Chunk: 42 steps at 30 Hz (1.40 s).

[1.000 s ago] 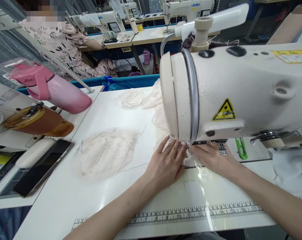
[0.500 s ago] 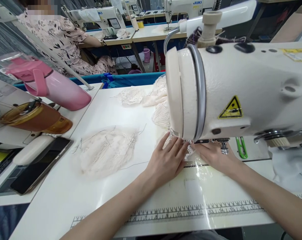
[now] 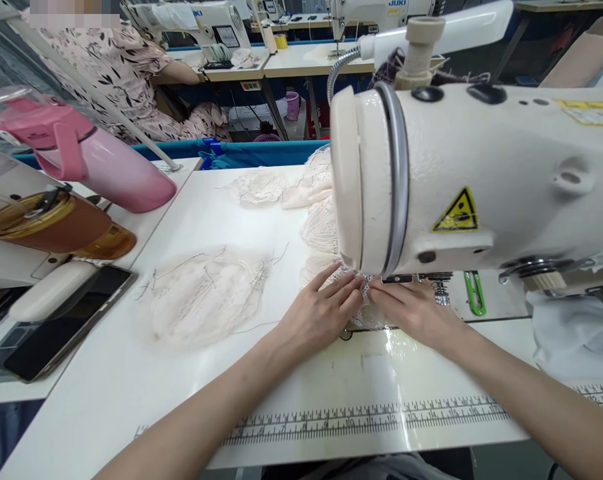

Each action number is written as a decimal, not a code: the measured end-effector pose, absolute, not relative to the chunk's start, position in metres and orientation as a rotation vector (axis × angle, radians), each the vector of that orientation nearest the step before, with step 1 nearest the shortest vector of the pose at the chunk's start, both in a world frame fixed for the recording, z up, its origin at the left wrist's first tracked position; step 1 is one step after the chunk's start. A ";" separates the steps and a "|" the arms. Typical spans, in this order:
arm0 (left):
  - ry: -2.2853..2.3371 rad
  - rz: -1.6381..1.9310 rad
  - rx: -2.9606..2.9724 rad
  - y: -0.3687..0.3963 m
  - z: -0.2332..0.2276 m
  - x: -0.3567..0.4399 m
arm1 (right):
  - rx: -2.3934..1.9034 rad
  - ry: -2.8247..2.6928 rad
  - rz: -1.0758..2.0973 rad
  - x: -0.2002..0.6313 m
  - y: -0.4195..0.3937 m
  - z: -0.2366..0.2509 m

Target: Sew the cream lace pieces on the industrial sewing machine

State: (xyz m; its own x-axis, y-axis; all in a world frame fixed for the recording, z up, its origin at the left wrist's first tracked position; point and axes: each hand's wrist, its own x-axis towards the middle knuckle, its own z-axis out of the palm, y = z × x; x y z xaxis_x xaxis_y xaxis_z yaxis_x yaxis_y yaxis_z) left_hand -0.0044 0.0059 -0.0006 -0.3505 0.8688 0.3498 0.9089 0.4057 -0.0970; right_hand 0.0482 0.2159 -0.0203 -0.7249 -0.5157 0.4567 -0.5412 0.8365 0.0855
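Cream lace fabric [image 3: 366, 312] lies under the head of the sewing machine [image 3: 451, 173], partly hidden by it. My left hand [image 3: 321, 308] rests on the lace from the left, fingers stretched out and pressing down. From the right, my right hand [image 3: 416, 310] lies flat on the same lace, its fingers extended and some of them hidden below the machine head. The needle area is out of sight behind the machine head. More cream lace [image 3: 321, 223] spreads behind, left of the machine. A separate sheer lace piece [image 3: 208, 297] with loose threads lies left of my left hand.
A phone [image 3: 68, 323], an amber cup [image 3: 61, 223] and a pink tumbler [image 3: 96, 157] stand or lie along the left. Printed ruler marks [image 3: 351, 423] run along the front edge. A green clip [image 3: 475, 293] lies right. Across the way sits a person [image 3: 116, 73] in patterned clothes.
Both hands have shifted slightly to the left, and more lace shows between them. My right hand's fingers have come closer to the left hand. The whole view has moved a little.
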 end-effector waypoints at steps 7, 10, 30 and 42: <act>-2.090 -0.189 -1.578 0.001 0.005 -0.005 | 0.850 -2.546 0.129 0.049 0.212 -0.013; -1.967 -0.196 -1.600 -0.002 0.008 -0.004 | 0.928 -2.523 0.233 0.052 0.212 -0.009; -1.982 -0.244 -1.666 -0.001 0.005 0.002 | 1.159 -2.373 0.452 0.055 0.212 -0.012; -2.418 -0.287 -1.621 -0.004 -0.005 -0.006 | 1.150 -2.402 0.490 0.055 0.209 -0.015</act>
State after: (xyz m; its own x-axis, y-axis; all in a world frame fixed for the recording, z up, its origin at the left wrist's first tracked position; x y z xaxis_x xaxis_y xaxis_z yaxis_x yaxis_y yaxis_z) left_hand -0.0056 -0.0044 -0.0045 -0.3699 0.8842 0.2852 0.9264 0.3741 0.0415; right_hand 0.0553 0.2088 -0.0148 -0.5632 -0.6426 0.5195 -0.7947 0.5934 -0.1275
